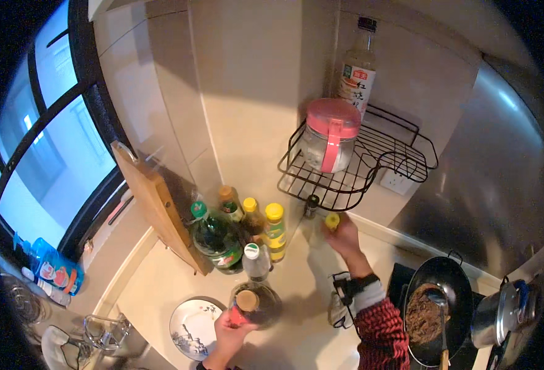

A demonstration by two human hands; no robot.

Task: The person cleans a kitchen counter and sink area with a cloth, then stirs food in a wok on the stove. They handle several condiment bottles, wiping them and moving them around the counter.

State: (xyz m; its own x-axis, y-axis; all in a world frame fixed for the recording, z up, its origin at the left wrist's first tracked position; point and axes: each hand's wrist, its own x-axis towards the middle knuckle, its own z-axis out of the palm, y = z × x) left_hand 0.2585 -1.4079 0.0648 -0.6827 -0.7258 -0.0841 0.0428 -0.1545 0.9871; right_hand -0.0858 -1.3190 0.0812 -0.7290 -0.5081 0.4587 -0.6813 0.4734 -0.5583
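My left hand [231, 334] grips the red part of a large dark bottle [266, 311] with a brown cap, above the counter. Beside that wrist is a white plate [195, 326] with a painted pattern. My right hand [343, 236] is reached into the corner below a wire rack, its fingers around a bottle with a yellow cap [332, 220]; the hand hides most of its body. Close by stands a small dark-capped bottle [311, 206]. Between my hands are a white-capped clear bottle [256, 263] and a yellow-capped canister [275, 233].
A black wire rack [364, 185] holds a pink-lidded jar [331, 138] and a tall glass bottle [357, 74]. On the right, a wok [459, 296] contains brown food and a ladle. A green jug [216, 243] stands near a wooden board [158, 208]; cloth mitts [339, 312] lie by my right forearm.
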